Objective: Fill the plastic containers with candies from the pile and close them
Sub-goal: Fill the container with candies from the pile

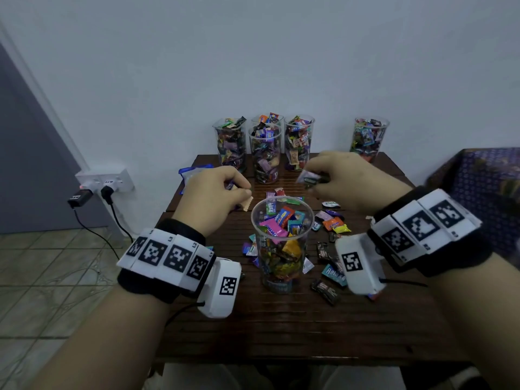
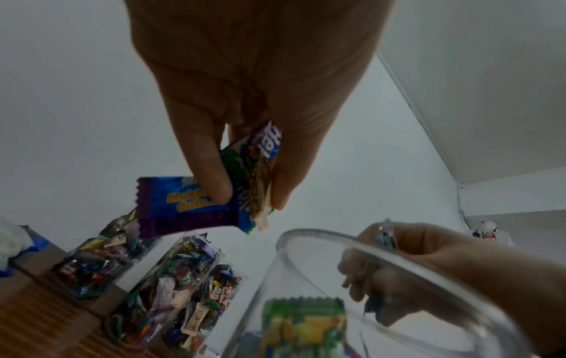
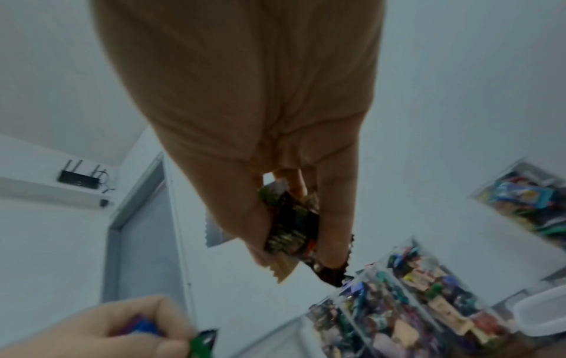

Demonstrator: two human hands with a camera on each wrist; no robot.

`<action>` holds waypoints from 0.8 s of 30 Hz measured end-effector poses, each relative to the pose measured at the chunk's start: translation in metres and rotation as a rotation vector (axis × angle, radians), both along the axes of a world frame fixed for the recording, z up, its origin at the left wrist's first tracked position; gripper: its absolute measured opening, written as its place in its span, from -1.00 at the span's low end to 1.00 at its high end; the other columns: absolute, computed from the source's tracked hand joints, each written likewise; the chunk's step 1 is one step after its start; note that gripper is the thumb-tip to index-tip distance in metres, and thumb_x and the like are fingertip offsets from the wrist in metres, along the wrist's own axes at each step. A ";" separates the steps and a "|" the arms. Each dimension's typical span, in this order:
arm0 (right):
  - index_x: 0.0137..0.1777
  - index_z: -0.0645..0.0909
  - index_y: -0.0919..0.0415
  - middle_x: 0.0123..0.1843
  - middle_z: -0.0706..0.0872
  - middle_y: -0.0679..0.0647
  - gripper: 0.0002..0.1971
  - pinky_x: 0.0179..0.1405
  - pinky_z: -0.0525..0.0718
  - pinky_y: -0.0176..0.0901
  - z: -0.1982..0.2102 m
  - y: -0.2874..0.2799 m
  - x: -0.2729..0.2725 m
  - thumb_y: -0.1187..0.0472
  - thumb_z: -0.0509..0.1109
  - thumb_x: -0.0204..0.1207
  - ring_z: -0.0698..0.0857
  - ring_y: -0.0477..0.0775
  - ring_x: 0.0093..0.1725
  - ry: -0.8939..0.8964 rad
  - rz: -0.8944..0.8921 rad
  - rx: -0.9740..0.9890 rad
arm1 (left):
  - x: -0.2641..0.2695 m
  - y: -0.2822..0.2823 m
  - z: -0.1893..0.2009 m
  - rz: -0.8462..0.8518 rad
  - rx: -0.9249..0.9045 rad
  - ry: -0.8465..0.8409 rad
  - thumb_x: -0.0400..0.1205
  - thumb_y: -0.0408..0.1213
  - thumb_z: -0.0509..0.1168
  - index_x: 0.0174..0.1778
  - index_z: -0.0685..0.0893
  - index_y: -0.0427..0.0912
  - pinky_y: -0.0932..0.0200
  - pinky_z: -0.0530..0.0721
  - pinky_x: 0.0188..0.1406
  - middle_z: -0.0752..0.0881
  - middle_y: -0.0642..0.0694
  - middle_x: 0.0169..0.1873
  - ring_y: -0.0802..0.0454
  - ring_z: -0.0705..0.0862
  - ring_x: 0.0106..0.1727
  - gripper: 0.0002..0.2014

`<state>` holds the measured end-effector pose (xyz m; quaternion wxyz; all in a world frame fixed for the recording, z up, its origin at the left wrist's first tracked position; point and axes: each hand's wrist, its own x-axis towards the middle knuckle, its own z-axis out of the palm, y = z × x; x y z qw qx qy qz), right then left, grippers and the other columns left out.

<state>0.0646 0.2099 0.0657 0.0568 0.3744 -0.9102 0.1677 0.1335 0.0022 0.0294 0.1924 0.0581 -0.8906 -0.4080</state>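
While both forearms reach out over the dark slatted bench [image 1: 281, 333], a clear plastic cup [image 1: 282, 243] stands upright near its middle, open at the top and more than half full of wrapped candies. Loose candies [image 1: 332, 223] lie scattered on the wood around the cup, mostly to its right, a few on its left.

Just beyond the cup, the left hand [image 1: 216, 192] is raised above the bench to the left of the rim, its fingers [image 2: 211, 174] and thumb curled around a small bunch of wrapped sweets [image 2: 196, 201], a blue and purple wrapper foremost. The right hand [image 1: 346, 178] is raised to the right of the rim, likewise clenched on several dark wrapped pieces [image 3: 291, 230]. Neither hand touches the cup.

Farther back, against the white wall, four filled cups [image 1: 266, 153] stand clustered together, heaped to their rims, uncovered. A fifth filled cup [image 1: 368, 139] stands apart at the far right corner. At the far left edge lies a blue and white bag [image 1: 194, 171]. On the wall to the left, two plugs sit in a socket [image 1: 104, 181].
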 end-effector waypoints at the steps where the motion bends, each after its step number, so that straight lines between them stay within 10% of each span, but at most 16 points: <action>1: -0.01 0.63 0.27 -0.05 0.59 0.17 -0.88 -0.05 0.47 -0.02 0.001 -0.004 0.005 0.26 0.39 0.48 0.55 0.18 -0.02 0.007 0.031 -0.001 | 0.000 0.001 0.000 -0.004 0.001 0.006 0.50 -0.30 0.46 -0.35 0.69 0.08 -0.15 0.72 0.02 0.68 0.14 -0.32 0.08 0.67 -0.22 -0.82; 18: 0.21 0.64 0.06 0.18 0.54 -0.07 -0.69 0.24 0.53 -0.09 -0.021 -0.013 0.033 0.15 0.46 0.47 0.57 -0.06 0.19 -0.130 0.051 -0.228 | 0.008 0.007 0.003 -0.031 0.106 0.058 0.49 -0.35 0.46 -0.30 0.72 -0.05 -0.20 0.75 -0.11 0.74 -0.07 -0.35 -0.16 0.74 -0.24 -0.88; 24: 0.60 0.18 -0.04 0.39 0.35 -0.22 -0.04 0.42 0.40 -0.17 -0.055 -0.002 0.037 -0.19 0.58 0.24 0.37 -0.20 0.44 -0.489 -0.042 -0.502 | 0.007 0.010 0.006 -0.045 0.136 0.096 0.49 -0.32 0.47 -0.33 0.72 0.05 -0.21 0.75 -0.08 0.76 -0.03 -0.30 -0.12 0.75 -0.20 -0.84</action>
